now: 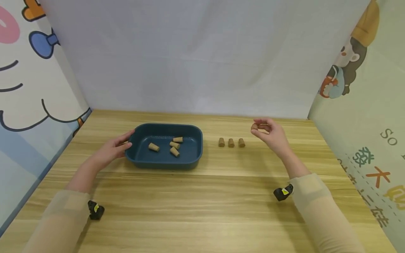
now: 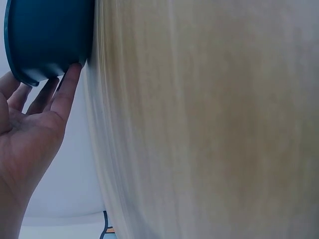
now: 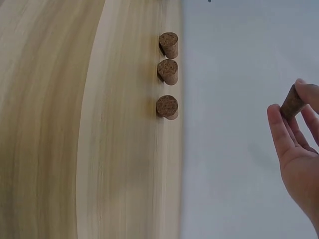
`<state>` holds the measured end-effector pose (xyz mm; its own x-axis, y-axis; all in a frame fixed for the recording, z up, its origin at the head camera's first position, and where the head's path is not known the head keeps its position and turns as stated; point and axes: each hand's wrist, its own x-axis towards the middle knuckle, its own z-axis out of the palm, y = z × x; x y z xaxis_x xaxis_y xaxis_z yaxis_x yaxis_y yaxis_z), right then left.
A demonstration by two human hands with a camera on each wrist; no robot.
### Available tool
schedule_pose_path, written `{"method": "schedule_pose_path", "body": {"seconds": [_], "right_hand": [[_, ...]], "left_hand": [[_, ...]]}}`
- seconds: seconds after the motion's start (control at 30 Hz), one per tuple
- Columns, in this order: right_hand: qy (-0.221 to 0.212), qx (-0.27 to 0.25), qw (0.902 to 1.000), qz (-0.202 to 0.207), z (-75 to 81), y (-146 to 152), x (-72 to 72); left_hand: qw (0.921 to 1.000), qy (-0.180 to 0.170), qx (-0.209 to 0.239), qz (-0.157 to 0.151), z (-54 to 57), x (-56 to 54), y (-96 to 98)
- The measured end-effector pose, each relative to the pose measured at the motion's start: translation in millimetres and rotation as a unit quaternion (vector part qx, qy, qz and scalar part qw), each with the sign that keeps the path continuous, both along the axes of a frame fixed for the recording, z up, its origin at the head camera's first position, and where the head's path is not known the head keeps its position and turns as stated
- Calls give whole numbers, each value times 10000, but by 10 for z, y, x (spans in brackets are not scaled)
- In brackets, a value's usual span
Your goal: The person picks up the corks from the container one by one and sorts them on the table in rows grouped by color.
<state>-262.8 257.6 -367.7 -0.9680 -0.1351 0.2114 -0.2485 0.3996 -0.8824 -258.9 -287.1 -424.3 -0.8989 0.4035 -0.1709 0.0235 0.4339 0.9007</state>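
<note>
My right hand [image 1: 269,133] pinches a cork stopper [image 1: 254,127] between thumb and fingers, raised off the table to the right of a row. In the right wrist view the held cork [image 3: 292,102] looks tapered. That row has three corks standing side by side, among them the middle cork [image 1: 231,142]. My left hand [image 1: 115,149] touches the left end of a dark blue rectangular tub [image 1: 164,165], its fingers extended against the wall; the left wrist view shows fingertips on the tub's side [image 2: 50,40]. Several corks, such as one cork [image 1: 154,147], lie on their sides in the tub.
The wood-grain table [image 1: 190,211] runs back to a pale cloth wall [image 1: 202,59]. Printed panels with cartoon drawings flank it at left [image 1: 28,80] and right [image 1: 357,116]. A small black camera [image 1: 283,192] sits at the right wrist, and another camera [image 1: 95,210] at the left.
</note>
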Motion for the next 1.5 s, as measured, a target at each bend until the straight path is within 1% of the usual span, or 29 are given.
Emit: {"method": "schedule_pose_path", "body": {"seconds": [0.13, 0.3, 0.37, 0.5, 0.7, 0.83, 0.97, 1.1, 1.37, 1.5], "right_hand": [[25, 197, 9998, -23, -22, 55, -11], [38, 744, 9972, -64, -69, 131, -31], [-2, 854, 9963, -54, -103, 163, -40], [-85, 855, 9963, -21, -202, 219, -75], [-133, 596, 9981, 78, -353, 275, -130], [-392, 596, 9974, 60, -423, 306, -155], [-731, 886, 9934, -35, -472, 337, -190], [-960, 1260, 9873, -68, -509, 348, -237], [-1085, 1609, 9810, 88, -556, 355, -292], [-1167, 1828, 9762, 94, -577, 362, -307]], "left_hand": [[10000, -57, 12, 6, 7, 11, -2], [10000, -74, 35, -2, 16, 18, -1], [10000, -73, 25, 5, 19, 21, -1], [9999, -99, 6, 25, 25, 26, -4], [9999, -151, 8, 39, 36, 28, -4], [9999, -149, 13, 45, 37, 25, -6], [9999, -129, -27, 62, 31, 17, -11], [9999, -130, -22, 56, 39, 19, -6], [9999, -147, 24, 16, 42, 14, 2], [9999, -135, 9, 12, 37, 14, 0]]}}
